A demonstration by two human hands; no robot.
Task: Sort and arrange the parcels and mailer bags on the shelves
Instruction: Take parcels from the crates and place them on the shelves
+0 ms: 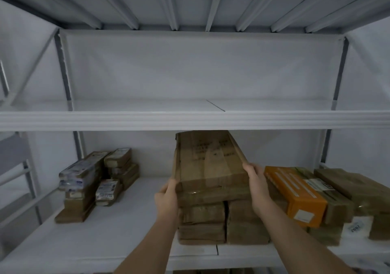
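Left hand (pixel 166 195) and right hand (pixel 256 186) clamped on long cardboard parcel's (pixel 209 166) near corners, resting atop brown parcel stack (pixel 221 221), middle shelf (pixel 118 221)

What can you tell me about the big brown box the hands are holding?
The long cardboard box is brown, worn, wrapped in clear tape, with faint dark print on top. It rests on a stack of smaller brown parcels on the lower shelf, pointing backward. The left hand and right hand grip its near corners.
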